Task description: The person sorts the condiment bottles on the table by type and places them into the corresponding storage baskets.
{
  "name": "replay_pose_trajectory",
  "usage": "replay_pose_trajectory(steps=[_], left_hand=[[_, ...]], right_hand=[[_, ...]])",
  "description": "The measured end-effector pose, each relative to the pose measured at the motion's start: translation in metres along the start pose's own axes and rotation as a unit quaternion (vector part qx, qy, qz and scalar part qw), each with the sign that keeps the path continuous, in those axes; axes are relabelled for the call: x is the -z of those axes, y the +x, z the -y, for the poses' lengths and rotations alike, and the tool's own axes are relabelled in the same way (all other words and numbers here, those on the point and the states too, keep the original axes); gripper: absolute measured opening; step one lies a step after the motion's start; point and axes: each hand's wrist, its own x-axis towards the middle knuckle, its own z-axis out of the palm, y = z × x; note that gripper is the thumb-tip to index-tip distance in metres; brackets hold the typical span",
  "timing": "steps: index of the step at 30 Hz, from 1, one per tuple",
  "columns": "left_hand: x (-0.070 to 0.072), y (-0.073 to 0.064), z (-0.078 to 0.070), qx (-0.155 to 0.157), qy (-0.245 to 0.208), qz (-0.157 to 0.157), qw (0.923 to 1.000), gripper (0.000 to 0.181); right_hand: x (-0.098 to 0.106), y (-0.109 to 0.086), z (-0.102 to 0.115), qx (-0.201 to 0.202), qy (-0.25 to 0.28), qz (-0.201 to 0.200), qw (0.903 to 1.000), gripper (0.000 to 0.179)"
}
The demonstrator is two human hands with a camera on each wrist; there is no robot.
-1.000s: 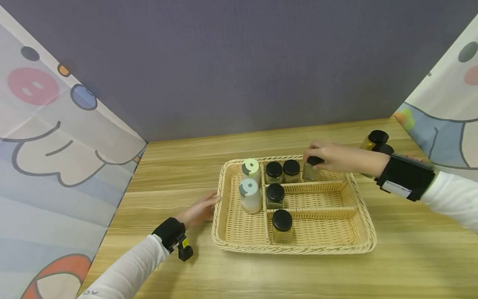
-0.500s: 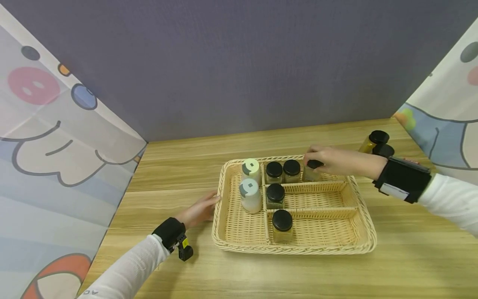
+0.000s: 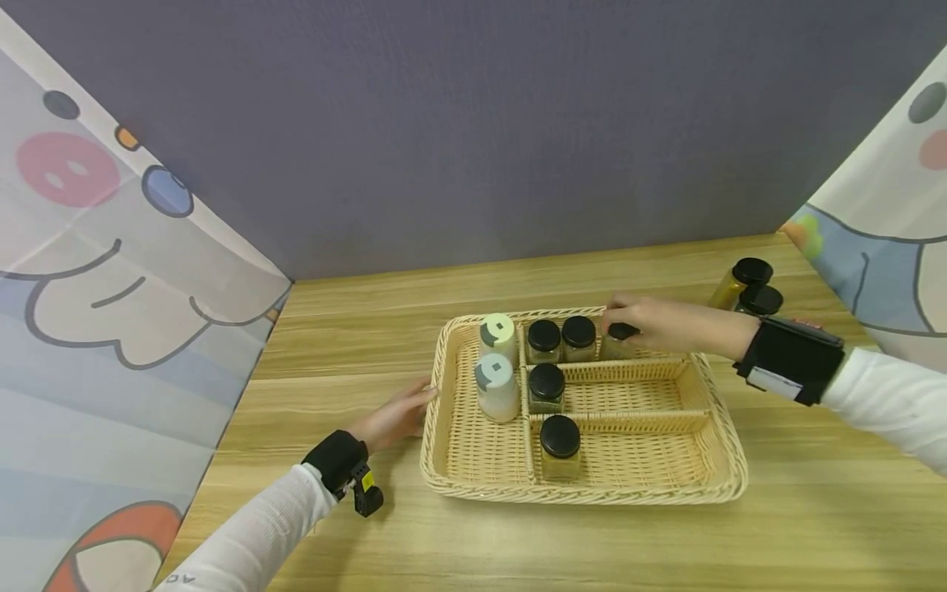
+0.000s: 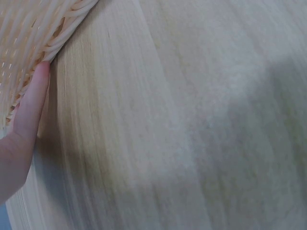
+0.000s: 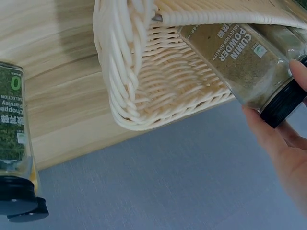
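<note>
My right hand [image 3: 632, 319] grips a cumin powder jar [image 5: 240, 57] around its black lid. The jar stands in the back compartment of the wicker basket [image 3: 584, 493], to the right of two other black-lidded jars [image 3: 579, 339]; fingers partly cover it in the head view. In the right wrist view, its printed label shows above brown powder. At the basket's left side, my left hand [image 3: 395, 418] touches the outer wall with extended fingers. The left wrist view shows one straight finger [image 4: 34, 98] along the weave.
Two white shakers [image 3: 496, 386] stand in the left compartment. One jar [image 3: 546, 388] is in the middle row, another [image 3: 560, 448] in the front row. Right of the basket, a chopped parsley jar [image 5: 12, 120] and a yellow jar [image 3: 731, 289] stand on the wooden table [image 3: 355, 329].
My right hand has lowered slightly with the cumin powder jar, which now sits deeper in the back compartment. The left hand and the basket have stayed in place.
</note>
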Motion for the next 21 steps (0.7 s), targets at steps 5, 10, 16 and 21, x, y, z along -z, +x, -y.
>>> replay_pose_trajectory(steps=[5, 10, 16, 21], left_hand=[[0.0, 0.0002, -0.0003, -0.002, 0.001, 0.001, 1.0, 0.047], [-0.0004, 0.0001, -0.0008, 0.001, 0.002, -0.001, 1.0, 0.047], [0.0, 0.0004, -0.0017, -0.002, -0.001, 0.001, 1.0, 0.048], [0.0006, 0.0001, -0.001, -0.002, 0.003, 0.002, 1.0, 0.048]], right_hand=[[-0.0053, -0.0002, -0.0025, -0.003, 0.0, 0.002, 1.0, 0.032], [-0.0093, 0.0003, -0.0049, -0.011, -0.007, 0.002, 0.9999, 0.033], [-0.01, 0.001, -0.0047, -0.022, -0.016, 0.005, 0.9996, 0.033], [-0.0106, 0.0018, -0.0036, -0.019, -0.022, 0.003, 0.9996, 0.03]])
